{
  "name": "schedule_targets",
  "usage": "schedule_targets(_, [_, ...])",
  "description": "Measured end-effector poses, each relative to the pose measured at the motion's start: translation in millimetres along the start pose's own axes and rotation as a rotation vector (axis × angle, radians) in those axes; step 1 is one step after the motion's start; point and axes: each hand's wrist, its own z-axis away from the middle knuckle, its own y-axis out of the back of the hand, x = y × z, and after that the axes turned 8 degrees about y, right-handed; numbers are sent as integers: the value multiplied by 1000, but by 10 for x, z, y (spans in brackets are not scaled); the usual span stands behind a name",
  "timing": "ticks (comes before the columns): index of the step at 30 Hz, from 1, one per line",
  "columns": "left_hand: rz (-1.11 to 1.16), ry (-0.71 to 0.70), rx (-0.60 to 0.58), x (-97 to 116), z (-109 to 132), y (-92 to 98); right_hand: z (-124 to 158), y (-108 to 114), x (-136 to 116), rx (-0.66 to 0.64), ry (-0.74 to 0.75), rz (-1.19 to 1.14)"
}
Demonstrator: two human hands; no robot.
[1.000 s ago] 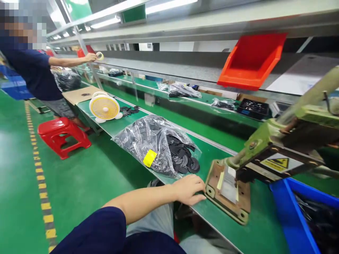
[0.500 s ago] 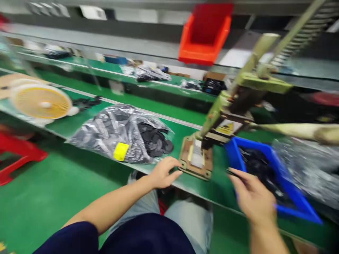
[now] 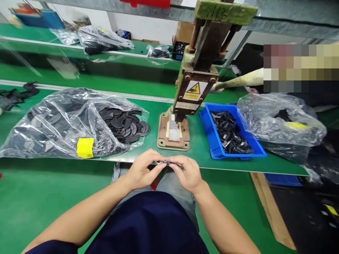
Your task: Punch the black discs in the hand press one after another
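My left hand (image 3: 141, 170) and my right hand (image 3: 186, 173) meet over my lap, just off the bench's front edge. Both pinch a small flat black part (image 3: 166, 163) held between their fingertips. Straight ahead stands a green hand press (image 3: 197, 76) with a yellow warning label on a brown base plate (image 3: 162, 135). Left of the press lies a clear plastic bag (image 3: 60, 121), black flat discs (image 3: 124, 123) spilling from its mouth. Right of the press sits a blue bin (image 3: 212, 143) filled with small black parts (image 3: 230, 132).
A second clear bag (image 3: 278, 118) of dark parts lies right of the blue bin. The green bench (image 3: 201, 151) runs left to right; a conveyor belt and a rear shelf with more bags (image 3: 102, 38) lie behind. The press lever (image 3: 238, 80) reaches right.
The view swung right from the aisle and a co-worker to face the press. My left hand left the bench edge, my right came from the blue bin, and both now pinch a small black part.
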Motion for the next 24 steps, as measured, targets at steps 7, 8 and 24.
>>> schedule_targets(7, [-19, -54, -10, 28, 28, 1, 37, -36, 20, -22, 1, -8])
schedule_targets(8, [-39, -71, -18, 20, 18, 13, 34, -30, 16, -31, -4, -2])
schedule_targets(24, [-588, 63, -88, -834, -1281, -33, -1846, 1688, -177, 495, 271, -127])
